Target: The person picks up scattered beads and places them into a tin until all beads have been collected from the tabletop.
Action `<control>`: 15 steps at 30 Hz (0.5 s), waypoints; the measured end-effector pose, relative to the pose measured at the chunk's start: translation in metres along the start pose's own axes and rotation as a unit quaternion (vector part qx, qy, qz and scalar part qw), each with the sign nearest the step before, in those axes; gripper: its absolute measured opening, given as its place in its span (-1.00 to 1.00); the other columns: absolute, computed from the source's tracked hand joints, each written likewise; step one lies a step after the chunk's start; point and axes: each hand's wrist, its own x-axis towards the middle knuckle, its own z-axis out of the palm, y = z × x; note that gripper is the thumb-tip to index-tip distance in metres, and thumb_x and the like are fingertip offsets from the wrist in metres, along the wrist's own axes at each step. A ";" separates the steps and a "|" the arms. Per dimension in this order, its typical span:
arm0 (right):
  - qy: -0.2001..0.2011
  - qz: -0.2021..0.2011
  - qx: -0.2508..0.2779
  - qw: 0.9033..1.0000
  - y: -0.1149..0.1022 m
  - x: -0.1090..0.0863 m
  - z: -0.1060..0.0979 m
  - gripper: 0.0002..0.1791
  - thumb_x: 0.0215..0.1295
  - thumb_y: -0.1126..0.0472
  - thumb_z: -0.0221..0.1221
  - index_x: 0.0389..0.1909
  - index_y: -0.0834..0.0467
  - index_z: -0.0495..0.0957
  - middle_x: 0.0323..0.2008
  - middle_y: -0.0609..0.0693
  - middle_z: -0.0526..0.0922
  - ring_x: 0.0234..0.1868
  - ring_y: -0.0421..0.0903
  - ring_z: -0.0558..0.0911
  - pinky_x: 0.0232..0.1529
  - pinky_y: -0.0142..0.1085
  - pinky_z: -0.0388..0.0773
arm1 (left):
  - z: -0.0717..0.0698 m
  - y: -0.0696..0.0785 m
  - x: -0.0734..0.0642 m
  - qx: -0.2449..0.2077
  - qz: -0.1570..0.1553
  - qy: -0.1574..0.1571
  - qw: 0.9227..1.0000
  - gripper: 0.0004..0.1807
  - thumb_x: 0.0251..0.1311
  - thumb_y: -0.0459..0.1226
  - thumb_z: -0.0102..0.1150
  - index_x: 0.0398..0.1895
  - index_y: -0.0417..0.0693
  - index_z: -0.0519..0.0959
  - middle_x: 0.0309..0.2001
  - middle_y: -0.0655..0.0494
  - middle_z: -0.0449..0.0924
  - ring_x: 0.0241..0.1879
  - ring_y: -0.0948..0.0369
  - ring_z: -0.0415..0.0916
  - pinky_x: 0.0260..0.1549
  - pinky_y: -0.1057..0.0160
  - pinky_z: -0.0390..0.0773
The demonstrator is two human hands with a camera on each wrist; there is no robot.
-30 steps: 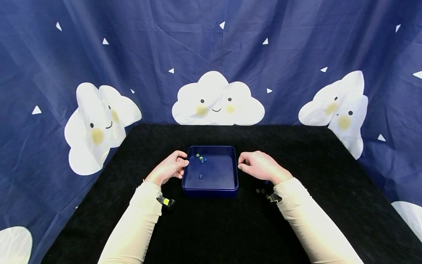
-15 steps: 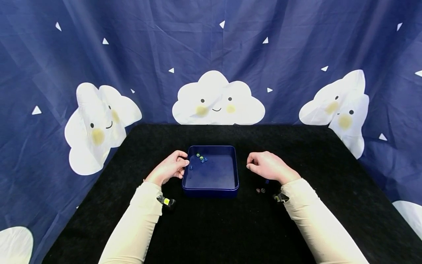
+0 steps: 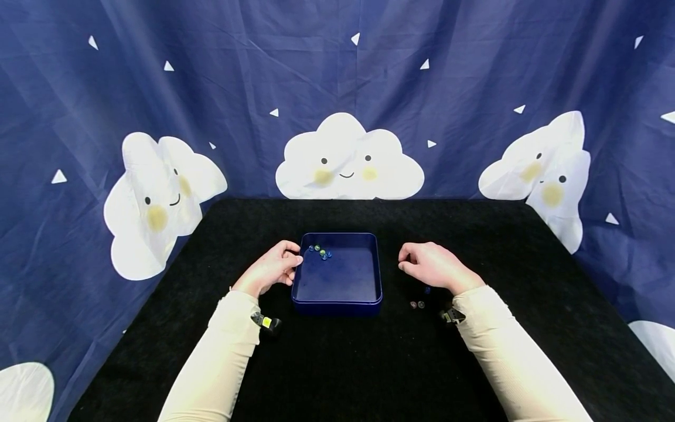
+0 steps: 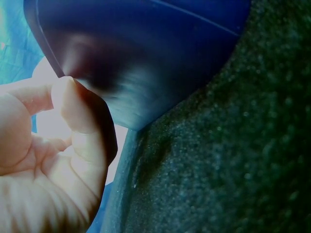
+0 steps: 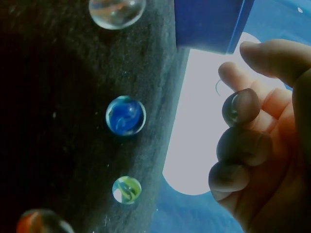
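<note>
My left hand (image 3: 270, 268) rests at the left wall of a square, dark blue box (image 3: 337, 302), thumb and fingertips right at its rim. In the left wrist view, the thumb (image 4: 68, 94) touches the box's side near the edge. Several blue and green marbles (image 3: 323, 257) lie grouped in the box's far left corner. Right of the box, my right hand (image 3: 435, 266) hovers with its fingers loosely bent and nothing held. Below it on the table lie a blue marble (image 5: 126, 115), a green-yellow marble (image 5: 127, 190) and a clear marble with orange swirls (image 5: 116, 10).
A black cloth-covered table (image 3: 337, 369) carries the box. A red-orange marble (image 5: 43, 224) shows at the lower edge of the right wrist view. Behind stands a dark blue curtain (image 3: 232, 76) with white cloud figures (image 3: 348, 158).
My right hand has drawn away from the box to the right. A blue marble has rolled leftward inside the box, then back to the far left group. My left hand stays at the wall.
</note>
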 end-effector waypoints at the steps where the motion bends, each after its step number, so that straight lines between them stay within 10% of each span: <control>1: -0.001 0.003 0.001 1.000 0.000 -0.001 0.000 -0.90 0.27 0.09 0.28 -0.23 -0.04 0.62 -0.58 -0.23 0.47 -0.55 -0.22 0.46 -0.40 -0.21 0.44 | 0.000 0.000 0.000 0.000 0.000 0.000 1.000 -0.57 0.40 -0.32 0.11 0.24 -0.20 0.26 -0.21 -0.05 0.41 -0.55 0.20 0.42 -0.55 0.29 0.56; 15: -0.047 0.037 -0.029 0.998 0.018 -0.009 -0.006 -0.78 0.15 0.23 0.20 -0.16 0.04 0.64 -0.52 -0.18 0.52 -0.43 -0.16 0.51 -0.29 -0.13 0.50 | 0.000 0.000 0.000 0.001 0.002 0.002 1.000 -0.56 0.41 -0.32 0.11 0.25 -0.20 0.25 -0.20 -0.05 0.42 -0.56 0.21 0.42 -0.54 0.28 0.56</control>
